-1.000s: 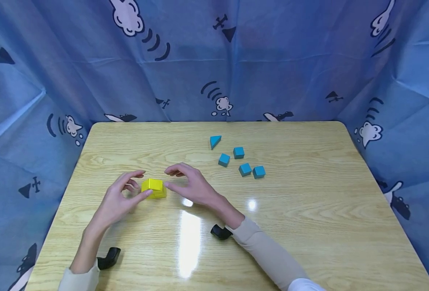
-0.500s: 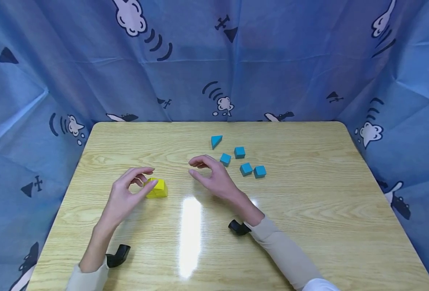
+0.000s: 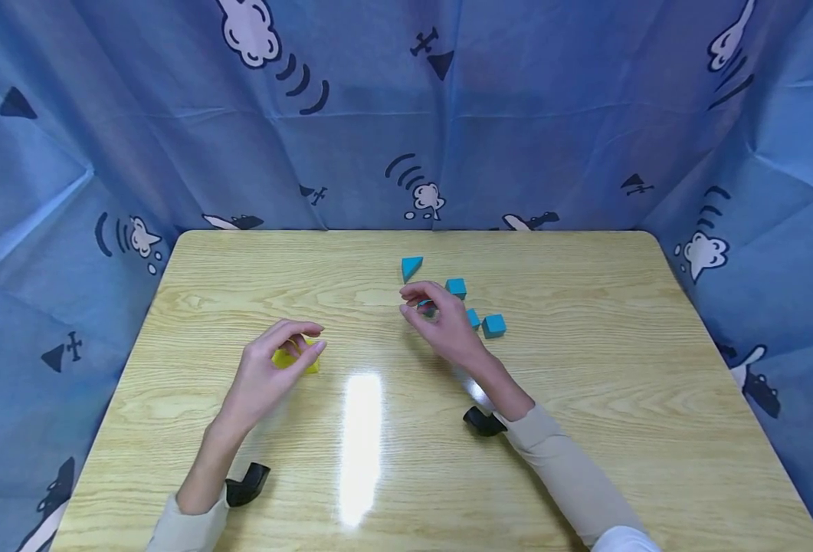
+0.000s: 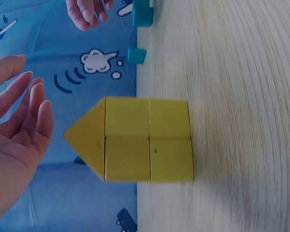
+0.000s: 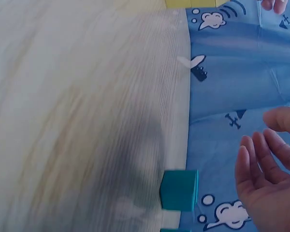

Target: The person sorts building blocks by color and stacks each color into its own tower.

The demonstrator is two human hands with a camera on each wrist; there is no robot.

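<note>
A small yellow house of stacked blocks [image 4: 147, 140] stands on the table, several cubes with a triangular block [image 4: 89, 137] on top. In the head view my left hand [image 3: 275, 376] hovers in front of it and covers most of it. The fingers are loosely bent, with thumb and fingertips apart and nothing between them. My right hand [image 3: 447, 326] hangs in the air over the blue cubes, thumb and fingers spread around a gap. One blue cube [image 3: 425, 307] shows through that gap, partly hidden. In the right wrist view a blue cube [image 5: 178, 191] lies below the hand.
Farther back lies a blue triangular block [image 3: 411, 266]. More blue cubes sit by the right hand: one behind it [image 3: 456, 288], another to its right [image 3: 494, 326], and a third partly covered [image 3: 473, 319]. A blue patterned curtain [image 3: 351, 153] encloses the wooden table [image 3: 620, 368].
My right hand has moved right and back, from beside the yellow house to the blue cubes. My left hand has shifted a little right and now hides more of the house.
</note>
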